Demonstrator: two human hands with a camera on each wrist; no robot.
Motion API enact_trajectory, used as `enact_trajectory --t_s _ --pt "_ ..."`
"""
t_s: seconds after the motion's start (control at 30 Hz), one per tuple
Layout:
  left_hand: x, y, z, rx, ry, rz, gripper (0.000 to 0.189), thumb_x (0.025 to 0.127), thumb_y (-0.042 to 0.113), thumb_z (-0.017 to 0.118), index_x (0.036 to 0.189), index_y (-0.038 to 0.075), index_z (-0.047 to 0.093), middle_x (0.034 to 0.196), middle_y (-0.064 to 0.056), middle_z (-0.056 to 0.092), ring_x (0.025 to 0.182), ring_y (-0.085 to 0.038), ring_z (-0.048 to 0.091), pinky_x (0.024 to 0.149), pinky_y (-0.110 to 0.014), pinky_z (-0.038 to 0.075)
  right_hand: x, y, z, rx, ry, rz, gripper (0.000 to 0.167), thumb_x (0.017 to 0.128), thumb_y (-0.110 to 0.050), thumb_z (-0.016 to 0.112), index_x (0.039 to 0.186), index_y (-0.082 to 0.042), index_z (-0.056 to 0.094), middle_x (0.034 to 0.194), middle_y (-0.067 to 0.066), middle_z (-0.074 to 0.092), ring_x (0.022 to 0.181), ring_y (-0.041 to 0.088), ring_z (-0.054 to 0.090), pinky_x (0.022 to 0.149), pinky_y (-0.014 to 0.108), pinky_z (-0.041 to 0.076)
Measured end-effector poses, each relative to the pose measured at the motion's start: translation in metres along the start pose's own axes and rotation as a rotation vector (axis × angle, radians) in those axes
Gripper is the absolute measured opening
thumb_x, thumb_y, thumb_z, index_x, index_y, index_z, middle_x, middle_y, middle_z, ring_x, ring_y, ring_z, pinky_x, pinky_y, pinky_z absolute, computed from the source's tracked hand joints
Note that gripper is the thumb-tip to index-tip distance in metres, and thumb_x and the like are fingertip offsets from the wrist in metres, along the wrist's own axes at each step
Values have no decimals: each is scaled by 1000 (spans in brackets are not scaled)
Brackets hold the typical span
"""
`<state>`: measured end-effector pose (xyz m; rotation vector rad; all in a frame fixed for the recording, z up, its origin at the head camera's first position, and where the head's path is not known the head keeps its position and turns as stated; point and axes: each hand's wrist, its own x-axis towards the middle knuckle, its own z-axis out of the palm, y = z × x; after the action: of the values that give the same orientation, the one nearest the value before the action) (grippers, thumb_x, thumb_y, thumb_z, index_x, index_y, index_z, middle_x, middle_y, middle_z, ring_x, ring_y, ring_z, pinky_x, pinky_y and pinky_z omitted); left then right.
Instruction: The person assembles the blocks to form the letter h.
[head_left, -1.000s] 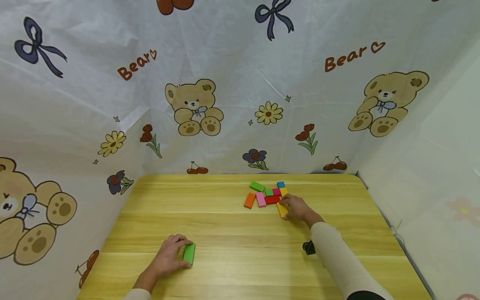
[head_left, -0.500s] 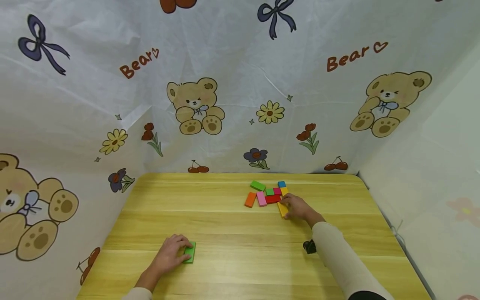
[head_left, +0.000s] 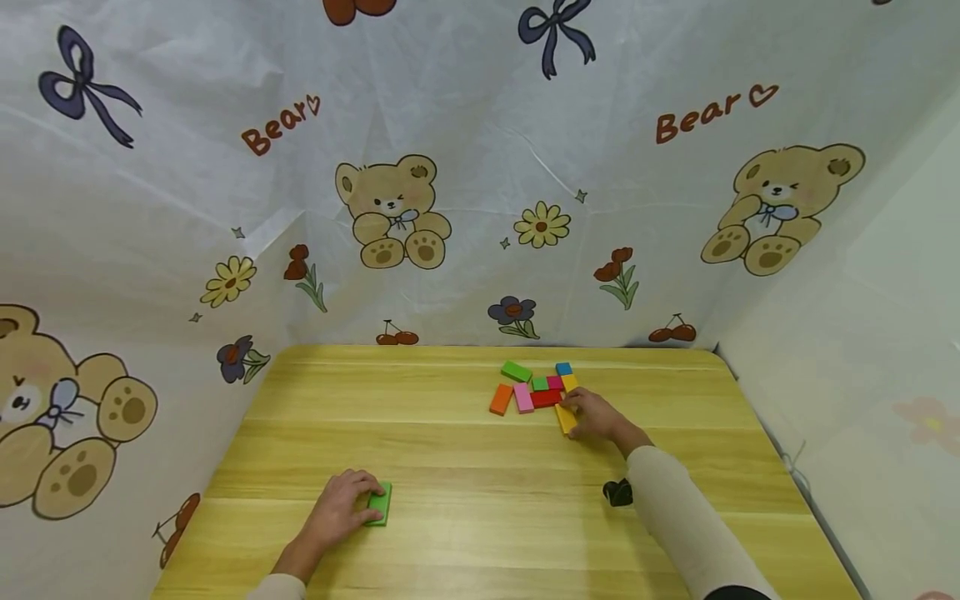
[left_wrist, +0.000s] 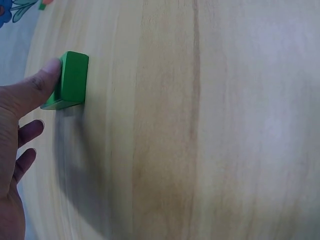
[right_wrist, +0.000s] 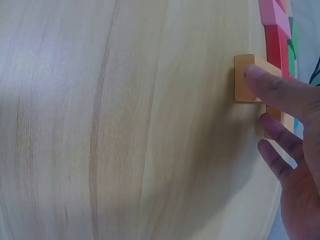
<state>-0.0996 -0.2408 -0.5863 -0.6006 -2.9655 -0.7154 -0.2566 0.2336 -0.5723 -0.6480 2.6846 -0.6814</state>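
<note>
At the front left of the table, my left hand (head_left: pixel 341 508) pinches a bright green rectangular block (head_left: pixel 380 505) between thumb and fingers. The left wrist view has the thumb against that block (left_wrist: pixel 75 77); the fingertip on its far side is hidden. My right hand (head_left: pixel 595 414) pinches a yellow block (head_left: pixel 565 419) beside a cluster of blocks. The right wrist view shows the thumb on this block, orange-tinted there (right_wrist: pixel 243 82). Touching or close to it lie a red block (head_left: pixel 545 398), a second yellow block (head_left: pixel 570 382) and a pink block (head_left: pixel 523 397).
The cluster also has an orange block (head_left: pixel 501 399), a large green block (head_left: pixel 516 371), a small green block (head_left: pixel 540 384), a magenta block (head_left: pixel 555 382) and a blue block (head_left: pixel 564 368). A small black object (head_left: pixel 618 492) is beside the right sleeve. Patterned cloth (head_left: pixel 465 150) hangs behind the wooden table (head_left: pixel 480 533).
The green block under my left hand looks flatter on the table, and the left thumb has moved closer to the fingers. My right hand has barely moved. The head view shifts slightly.
</note>
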Motion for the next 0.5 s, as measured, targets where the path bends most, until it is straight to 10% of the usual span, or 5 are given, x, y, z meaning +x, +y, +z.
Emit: enact_trajectory --t_s 0.5 --pt "1 -2 1 7 9 -8 28 67 25 84 92 18 72 100 7 66 92 -15 58 80 -40 42 -3 2 2 152 -20 90 59 73 -2 79 128 3 59 130 18 52 104 30 57 92 44 49"
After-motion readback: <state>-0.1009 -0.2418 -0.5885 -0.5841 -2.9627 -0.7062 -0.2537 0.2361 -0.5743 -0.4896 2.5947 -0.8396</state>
